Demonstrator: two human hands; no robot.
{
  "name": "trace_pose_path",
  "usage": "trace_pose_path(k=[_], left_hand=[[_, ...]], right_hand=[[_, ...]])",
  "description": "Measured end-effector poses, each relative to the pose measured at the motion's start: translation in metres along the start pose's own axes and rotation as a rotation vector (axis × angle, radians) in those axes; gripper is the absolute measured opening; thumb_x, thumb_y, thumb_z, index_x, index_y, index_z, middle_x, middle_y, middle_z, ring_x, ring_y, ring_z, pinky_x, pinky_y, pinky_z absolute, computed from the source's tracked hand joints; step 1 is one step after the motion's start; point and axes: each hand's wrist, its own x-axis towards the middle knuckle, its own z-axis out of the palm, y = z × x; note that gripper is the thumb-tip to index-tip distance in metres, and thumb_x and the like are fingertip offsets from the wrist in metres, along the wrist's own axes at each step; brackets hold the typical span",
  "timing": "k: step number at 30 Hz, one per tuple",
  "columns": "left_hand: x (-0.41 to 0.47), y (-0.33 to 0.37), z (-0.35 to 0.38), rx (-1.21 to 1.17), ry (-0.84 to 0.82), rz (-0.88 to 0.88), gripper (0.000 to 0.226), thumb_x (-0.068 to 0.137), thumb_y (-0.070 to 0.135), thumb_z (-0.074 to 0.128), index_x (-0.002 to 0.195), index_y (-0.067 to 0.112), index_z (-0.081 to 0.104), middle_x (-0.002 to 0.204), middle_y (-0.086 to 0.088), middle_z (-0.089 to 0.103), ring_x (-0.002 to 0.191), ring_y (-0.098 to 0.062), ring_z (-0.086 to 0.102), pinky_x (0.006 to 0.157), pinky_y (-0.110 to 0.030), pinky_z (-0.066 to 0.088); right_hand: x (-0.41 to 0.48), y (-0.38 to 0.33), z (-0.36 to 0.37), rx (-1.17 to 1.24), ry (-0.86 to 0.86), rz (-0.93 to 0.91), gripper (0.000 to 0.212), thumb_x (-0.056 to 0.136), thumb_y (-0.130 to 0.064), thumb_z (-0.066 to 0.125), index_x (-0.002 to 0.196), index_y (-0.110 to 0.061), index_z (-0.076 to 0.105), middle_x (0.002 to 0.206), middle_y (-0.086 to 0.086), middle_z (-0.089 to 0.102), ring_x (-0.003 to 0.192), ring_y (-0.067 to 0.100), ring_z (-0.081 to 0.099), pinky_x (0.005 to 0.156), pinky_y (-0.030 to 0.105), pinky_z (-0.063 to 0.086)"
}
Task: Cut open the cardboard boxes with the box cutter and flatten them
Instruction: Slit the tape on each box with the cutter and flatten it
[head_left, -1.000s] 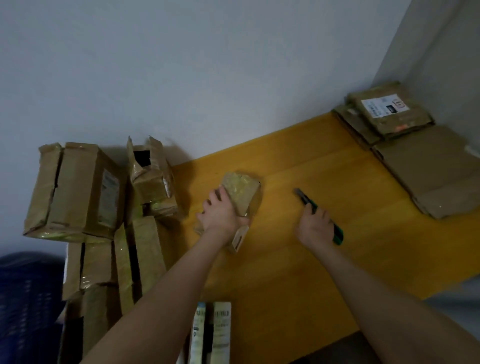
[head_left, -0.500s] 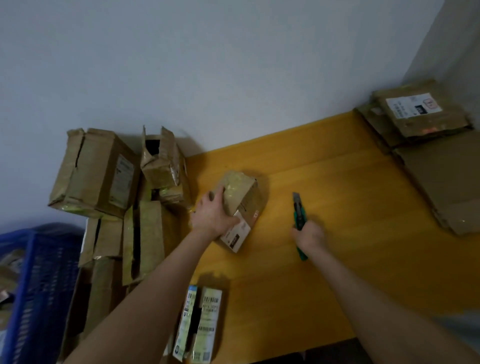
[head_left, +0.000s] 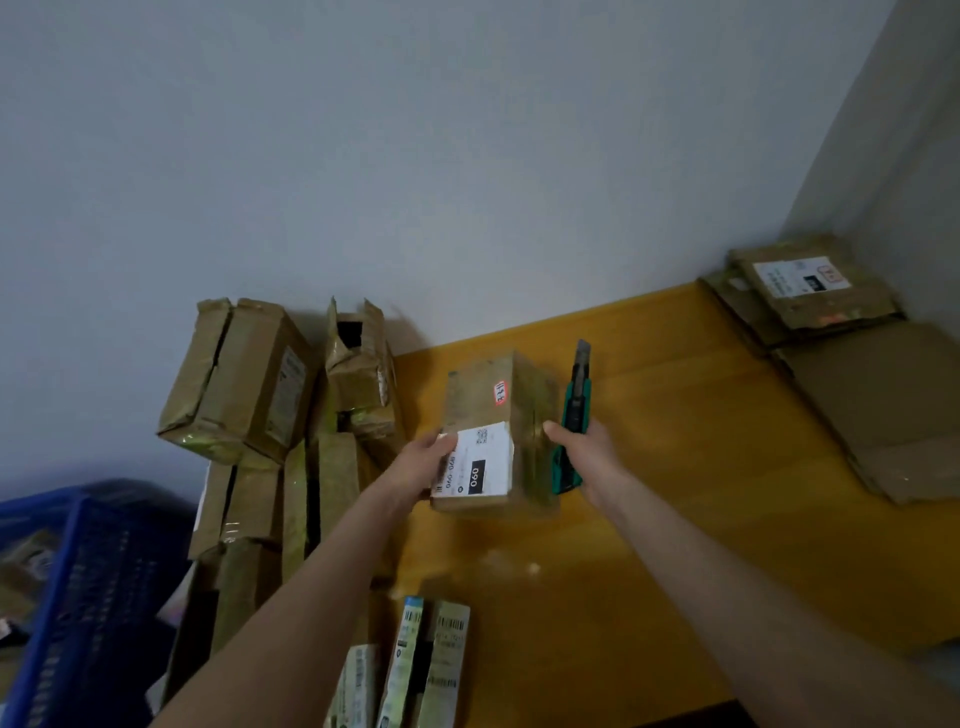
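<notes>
The small box (head_left: 488, 395) now sits between the two grips, turned label-up since a moment ago. The left grip (head_left: 421, 462) holds its near-left edge, and the right grip (head_left: 587, 452), wrapped round the box cutter (head_left: 574, 400), steadies its right side. The blade (head_left: 583, 349) seems extended, though blurred. Cutting it open looks ready to begin; no cut shows yet.
</notes>
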Motion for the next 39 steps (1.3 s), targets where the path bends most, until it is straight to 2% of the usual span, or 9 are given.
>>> trace_pose_path(k=[3,8,11,14,18,20,26,33,39], left_hand=[[-0.002,0.009,0.006,0.279,0.093,0.178,0.04,0.102,0.018,0.047,0.142,0.012,0.047,0.13,-0.003,0.059,0.115,-0.019,0.056,0.092,-0.026,0.045],[-0.007,0.021,0.018,0.164,-0.041,0.204,0.052,0.097,0.044,0.052,0.138,0.014,0.046,0.124,0.003,0.055,0.101,-0.015,0.056,0.074,-0.021,0.048],[0.002,0.016,0.023,0.596,-0.04,0.211,0.096,0.072,0.061,0.074,0.145,0.017,0.029,0.142,-0.003,0.043,0.121,-0.022,0.048,0.096,-0.038,0.048],[0.003,0.007,0.036,1.009,0.084,0.185,0.127,0.066,0.071,0.071,0.154,0.011,0.002,0.154,-0.01,0.018,0.142,-0.031,0.021,0.113,-0.051,0.028],[0.006,0.0,0.051,1.113,0.103,0.151,0.127,0.07,0.059,0.075,0.153,0.012,-0.008,0.153,-0.013,0.017,0.141,-0.033,0.02,0.111,-0.05,0.026],[0.01,0.001,0.047,1.176,0.111,0.192,0.124,0.072,0.052,0.077,0.154,0.013,-0.008,0.152,-0.014,0.017,0.14,-0.034,0.022,0.111,-0.049,0.029],[0.022,0.002,0.007,1.611,0.045,0.592,0.125,0.073,0.047,0.078,0.152,0.028,-0.018,0.157,-0.014,0.006,0.143,-0.035,0.014,0.118,-0.048,0.016],[0.02,-0.003,0.025,1.415,0.111,0.464,0.122,0.073,0.058,0.074,0.154,0.013,-0.007,0.159,-0.008,0.01,0.147,-0.031,0.01,0.12,-0.054,0.009],[0.02,0.001,0.028,1.374,0.129,0.489,0.111,0.072,0.051,0.077,0.153,0.015,0.01,0.155,-0.006,0.022,0.143,-0.03,0.02,0.118,-0.057,0.014]], right_hand=[[-0.006,0.002,0.007,-0.104,0.052,-0.048,0.05,0.094,-0.019,0.062,0.138,-0.01,0.042,0.129,0.007,0.054,0.115,0.027,0.053,0.086,0.034,0.044],[-0.016,0.01,0.026,-0.169,0.123,-0.056,0.043,0.096,-0.022,0.058,0.135,-0.011,0.042,0.121,0.009,0.056,0.095,0.022,0.053,0.076,0.034,0.044],[-0.017,0.018,0.033,-0.177,0.137,-0.044,0.043,0.097,-0.026,0.055,0.135,-0.01,0.041,0.119,0.008,0.055,0.095,0.022,0.052,0.076,0.035,0.043],[-0.019,0.024,0.034,-0.204,0.132,-0.009,0.041,0.097,-0.028,0.056,0.131,-0.009,0.044,0.115,0.007,0.056,0.093,0.022,0.052,0.074,0.034,0.043],[-0.021,0.029,0.027,-0.211,0.126,0.025,0.035,0.097,-0.024,0.055,0.126,-0.006,0.047,0.103,0.009,0.06,0.09,0.024,0.062,0.075,0.036,0.052],[-0.022,0.027,0.021,-0.21,0.161,0.02,0.033,0.099,-0.024,0.053,0.126,-0.008,0.045,0.092,0.007,0.057,0.076,0.02,0.061,0.064,0.032,0.052],[-0.015,0.019,0.003,-0.174,0.182,0.019,0.031,0.1,-0.024,0.046,0.129,-0.013,0.043,0.094,0.008,0.052,0.071,0.019,0.054,0.065,0.033,0.048],[-0.016,0.034,0.016,-0.259,0.091,0.048,0.026,0.097,-0.02,0.049,0.121,-0.011,0.049,0.102,0.012,0.057,0.094,0.029,0.058,0.075,0.037,0.046],[-0.019,0.039,0.0,-0.295,0.069,-0.04,0.013,0.096,-0.014,0.051,0.106,-0.007,0.052,0.072,0.004,0.055,0.064,0.019,0.053,0.066,0.037,0.048]])
